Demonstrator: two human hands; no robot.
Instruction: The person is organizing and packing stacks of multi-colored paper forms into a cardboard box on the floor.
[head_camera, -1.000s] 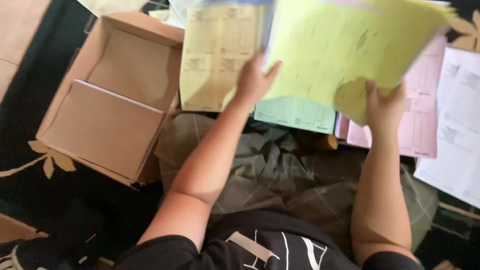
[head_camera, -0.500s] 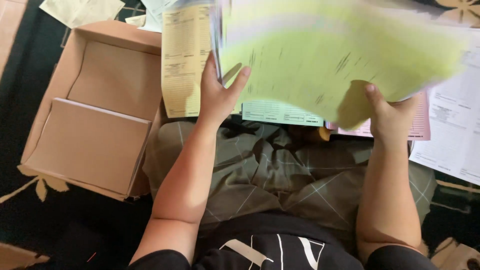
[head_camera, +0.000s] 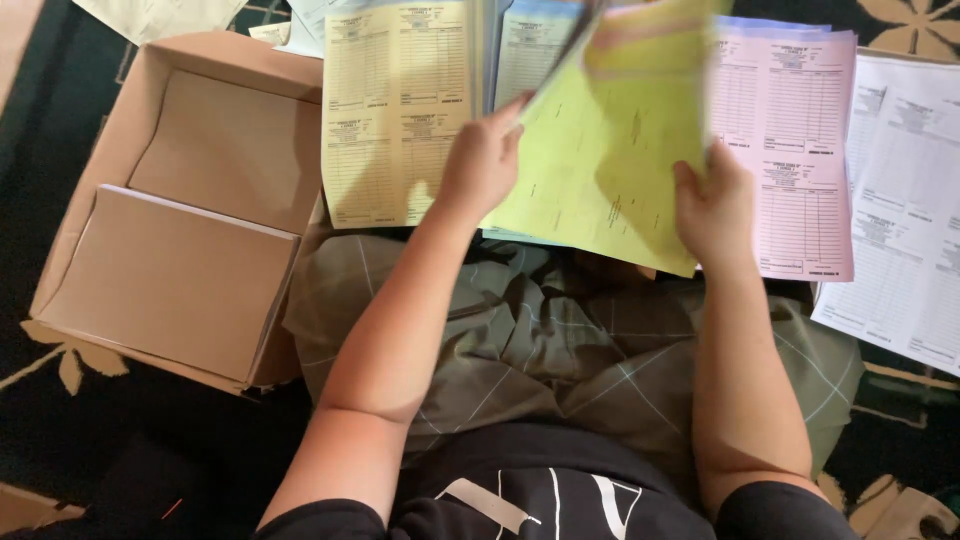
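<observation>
Yellow sheet (head_camera: 600, 170) held, seemingly pinched, between left hand (head_camera: 480, 165) and right hand (head_camera: 712, 205).

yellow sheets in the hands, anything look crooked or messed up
Yes: the yellow sheets, held by the left hand and right hand, sit tilted and blurred over the flat cream forms and pink forms.

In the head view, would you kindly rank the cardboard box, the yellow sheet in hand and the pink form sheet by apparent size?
1. cardboard box
2. yellow sheet, raised nearer the camera and blurred, so its lead over the next is unsure
3. pink form sheet, partly covered
</observation>
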